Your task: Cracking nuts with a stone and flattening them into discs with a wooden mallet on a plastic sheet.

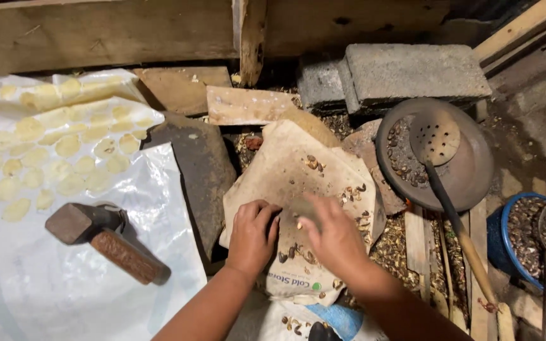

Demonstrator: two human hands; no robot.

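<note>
Looking down through the head camera, I see my left hand (pixel 252 235) resting curled on the dirty sack cloth (pixel 285 170), fingers bent together over its left part; whether it pinches anything I cannot tell. My right hand (pixel 335 235) lies flat and spread, fingers pointing toward eleven o'clock, over scattered nut pieces (pixel 297 252) on the same cloth. At nine o'clock from my hands a heavy hammer (pixel 105 240) lies on white plastic sheeting (pixel 45 297), with pale flattened discs (pixel 52 158) beyond it at ten. At two o'clock a round pan (pixel 469 170) holds a perforated ladle (pixel 435 136); a blue bowl (pixel 497 243) of dark bits sits at three.
</note>
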